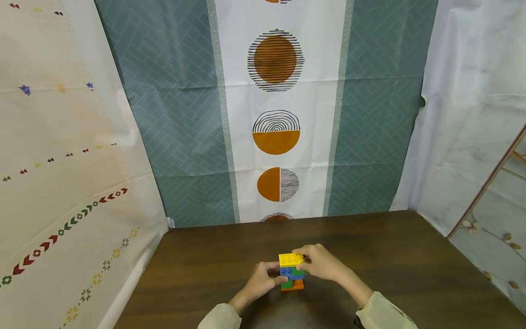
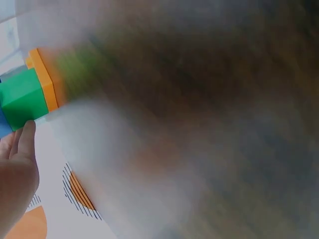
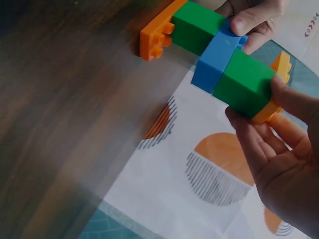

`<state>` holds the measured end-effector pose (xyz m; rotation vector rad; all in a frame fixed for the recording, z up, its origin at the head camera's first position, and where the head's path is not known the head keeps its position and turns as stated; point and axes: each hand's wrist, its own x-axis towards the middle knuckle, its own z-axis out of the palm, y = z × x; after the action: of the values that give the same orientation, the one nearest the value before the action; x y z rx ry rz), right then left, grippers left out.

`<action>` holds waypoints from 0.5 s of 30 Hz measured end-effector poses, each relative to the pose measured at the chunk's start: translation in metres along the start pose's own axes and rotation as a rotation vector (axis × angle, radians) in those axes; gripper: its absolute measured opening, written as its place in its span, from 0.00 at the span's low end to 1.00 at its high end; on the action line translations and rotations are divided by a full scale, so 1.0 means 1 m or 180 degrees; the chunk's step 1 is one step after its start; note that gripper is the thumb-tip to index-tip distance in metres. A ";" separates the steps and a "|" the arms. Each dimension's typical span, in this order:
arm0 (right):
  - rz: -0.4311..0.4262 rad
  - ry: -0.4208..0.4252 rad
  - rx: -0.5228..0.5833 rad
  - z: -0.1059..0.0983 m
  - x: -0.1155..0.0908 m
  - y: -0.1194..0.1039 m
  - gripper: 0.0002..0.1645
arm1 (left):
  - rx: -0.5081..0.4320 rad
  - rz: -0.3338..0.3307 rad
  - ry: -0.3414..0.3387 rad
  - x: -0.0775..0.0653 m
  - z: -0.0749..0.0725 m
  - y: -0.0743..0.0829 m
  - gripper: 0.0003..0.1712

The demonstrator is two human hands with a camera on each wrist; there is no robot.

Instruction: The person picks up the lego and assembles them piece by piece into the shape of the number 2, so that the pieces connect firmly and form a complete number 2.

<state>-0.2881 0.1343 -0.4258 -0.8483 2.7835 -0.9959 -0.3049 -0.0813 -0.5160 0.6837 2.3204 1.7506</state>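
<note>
A stack of toy building bricks stands between both hands. From bottom to top run an orange studded plate (image 3: 149, 37), a green brick (image 3: 197, 27), a blue brick (image 3: 214, 59), another green brick (image 3: 246, 84) and a yellow brick (image 1: 290, 260). My left hand (image 1: 263, 277) grips the stack near its middle, its thumb on the blue brick. My right hand (image 1: 322, 262) pinches the top end, with thumb and fingers at the yellow brick and the upper green one. In the left wrist view the left hand (image 2: 20, 169) touches the lower green brick (image 2: 25, 97); much else there is blurred.
A dark wooden table (image 1: 213, 256) lies beneath the stack. Behind it hangs a green and white cloth (image 1: 185, 128) with orange circles. A patterned cream cloth (image 1: 61, 183) closes the left side and a pale marbled cloth (image 1: 464, 137) the right.
</note>
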 end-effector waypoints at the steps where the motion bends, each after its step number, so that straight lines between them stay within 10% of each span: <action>1: -0.0033 -0.0004 0.0081 0.000 0.000 0.002 0.26 | 0.0007 0.0006 0.0018 0.000 0.000 0.001 0.18; 15: -0.0273 0.0172 0.0602 0.010 -0.004 0.019 0.27 | 0.0227 0.0203 0.0144 -0.005 0.004 0.003 0.18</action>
<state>-0.2912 0.1426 -0.4453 -0.9331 2.6605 -1.2899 -0.2979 -0.0798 -0.5153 0.7452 2.4275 1.7342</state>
